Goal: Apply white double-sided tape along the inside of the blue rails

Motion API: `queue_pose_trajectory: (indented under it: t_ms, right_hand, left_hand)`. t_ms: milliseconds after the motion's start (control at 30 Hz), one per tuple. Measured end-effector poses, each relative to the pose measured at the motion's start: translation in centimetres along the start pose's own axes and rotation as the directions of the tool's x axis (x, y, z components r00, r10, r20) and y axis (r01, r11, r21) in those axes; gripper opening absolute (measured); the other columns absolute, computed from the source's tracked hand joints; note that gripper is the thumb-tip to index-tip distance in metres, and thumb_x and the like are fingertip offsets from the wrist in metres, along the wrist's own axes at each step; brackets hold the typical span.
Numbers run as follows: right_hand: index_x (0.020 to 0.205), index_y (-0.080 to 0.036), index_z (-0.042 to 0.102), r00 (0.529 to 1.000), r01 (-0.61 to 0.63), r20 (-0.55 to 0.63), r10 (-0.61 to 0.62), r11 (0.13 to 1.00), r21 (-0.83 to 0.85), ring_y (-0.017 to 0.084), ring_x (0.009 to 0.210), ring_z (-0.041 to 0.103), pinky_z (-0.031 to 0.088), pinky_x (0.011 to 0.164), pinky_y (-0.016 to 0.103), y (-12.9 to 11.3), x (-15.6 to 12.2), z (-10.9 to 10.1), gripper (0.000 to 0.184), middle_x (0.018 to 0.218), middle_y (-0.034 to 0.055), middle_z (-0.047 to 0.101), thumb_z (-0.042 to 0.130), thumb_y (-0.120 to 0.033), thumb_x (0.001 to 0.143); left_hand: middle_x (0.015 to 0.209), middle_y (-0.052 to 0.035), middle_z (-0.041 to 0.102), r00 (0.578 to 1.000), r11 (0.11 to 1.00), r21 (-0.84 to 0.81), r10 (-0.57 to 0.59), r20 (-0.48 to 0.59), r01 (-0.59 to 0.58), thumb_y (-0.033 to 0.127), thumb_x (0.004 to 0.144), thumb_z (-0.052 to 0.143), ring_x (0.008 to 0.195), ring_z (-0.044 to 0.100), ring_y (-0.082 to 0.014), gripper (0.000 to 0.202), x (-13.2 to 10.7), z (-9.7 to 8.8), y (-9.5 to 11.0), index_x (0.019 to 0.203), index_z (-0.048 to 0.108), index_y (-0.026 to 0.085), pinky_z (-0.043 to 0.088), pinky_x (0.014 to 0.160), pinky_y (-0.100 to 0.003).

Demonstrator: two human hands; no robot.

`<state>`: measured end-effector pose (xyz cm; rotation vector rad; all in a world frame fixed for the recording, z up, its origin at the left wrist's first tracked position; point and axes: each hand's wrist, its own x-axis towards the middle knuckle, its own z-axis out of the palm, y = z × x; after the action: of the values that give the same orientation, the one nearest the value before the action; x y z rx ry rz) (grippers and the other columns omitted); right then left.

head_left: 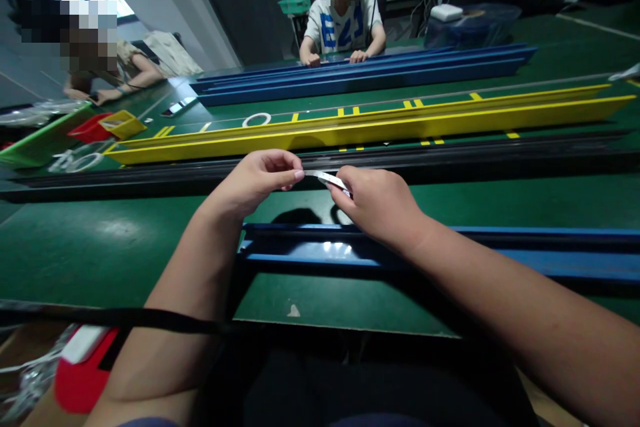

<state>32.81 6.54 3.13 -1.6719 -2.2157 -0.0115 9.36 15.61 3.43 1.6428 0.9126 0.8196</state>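
Observation:
My left hand [267,172] pinches the end of a thin pale strip between thumb and fingertips. The strip runs right to a narrow white tape roll [336,181], seen nearly edge-on and partly covered by fingers. My right hand [380,197] is closed around that roll. Both hands are raised over the green table, in front of a long black channel bar [440,163]. Below them lies a long blue channel bar [300,257], its left end showing under my hands and my right forearm crossing over it.
A yellow channel bar [375,131] and several blue bars [360,77] lie farther back. White rings [257,121], a phone [180,107], a red bin [93,127] and a green tray [45,133] are at left. Two people sit across the table.

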Motion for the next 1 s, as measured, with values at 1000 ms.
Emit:
queue_pose_trajectory:
  t_ms: [1000]
  right_hand:
    - [0.16,-0.031,0.05,0.66,0.75,0.196,-0.725,0.654,-0.104,0.011,0.066,0.046,0.017,0.062,0.028,-0.5,-1.4,0.5,0.052,0.096,0.0038,0.065,0.051,-0.019,0.11]
  left_hand:
    - [0.09,-0.0015,0.064,0.893,0.891,0.368,-0.083,-0.442,0.265,0.048,0.095,0.067,0.083,0.058,-0.0171,0.03,-15.1,-1.5,-1.2,0.098,0.066,0.018,0.044,0.077,-0.027]
